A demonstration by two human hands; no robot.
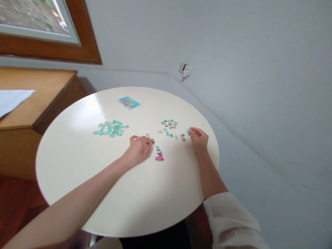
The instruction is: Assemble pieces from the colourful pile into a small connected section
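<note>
Left of the middle of the round table, my left hand (140, 148) is curled with its fingertips against a small dark-and-yellow puzzle piece (152, 140). Just below and right of it lies a joined strip of pink puzzle pieces (159, 155) with a teal piece at its top. Over by the right side, my right hand (199, 139) pinches a teal and pink puzzle piece (188, 131), partly covered by the fingers. Between the hands, loose pieces lie scattered, among them a pink and yellow pair (183, 137) and a teal group (169, 135).
A heap of teal pieces (111, 128) lies to the left on the white table (124, 200), and a mixed cluster (169, 123) beyond the hands. Farther back is a picture card (129, 102). A wall (259, 103) runs along the right, a wooden cabinet (52, 100) stands left.
</note>
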